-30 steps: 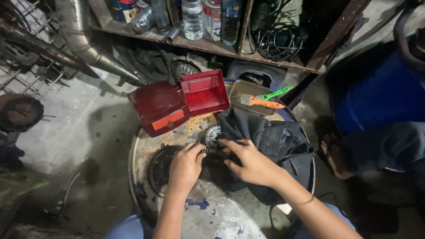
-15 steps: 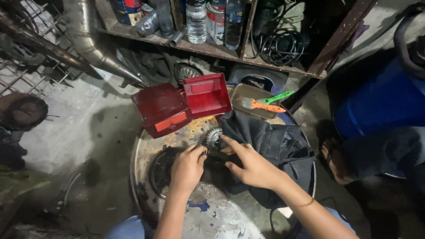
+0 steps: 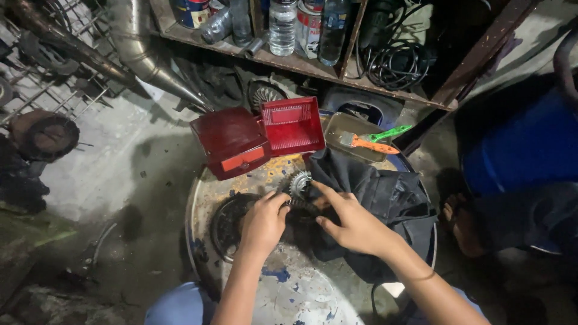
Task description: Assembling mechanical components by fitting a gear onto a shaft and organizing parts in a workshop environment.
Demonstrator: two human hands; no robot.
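Steel gear shaft (image 3: 299, 201) on the drum top (image 3: 301, 289): keep the left hand (image 3: 263, 224) pinching its near end and the right hand (image 3: 355, 225), fingers spread, steadying it beside the dark cloth (image 3: 385, 198), clear of the red box (image 3: 259, 137) beyond.

Dim workshop, stained concrete floor (image 3: 102, 180). Wooden shelf (image 3: 313, 65) across top carries plastic bottles (image 3: 283, 24), cans and coiled black cable (image 3: 394, 60). Metal exhaust pipe (image 3: 144, 54) leans at upper left. Blue drum (image 3: 524, 138) stands at right.
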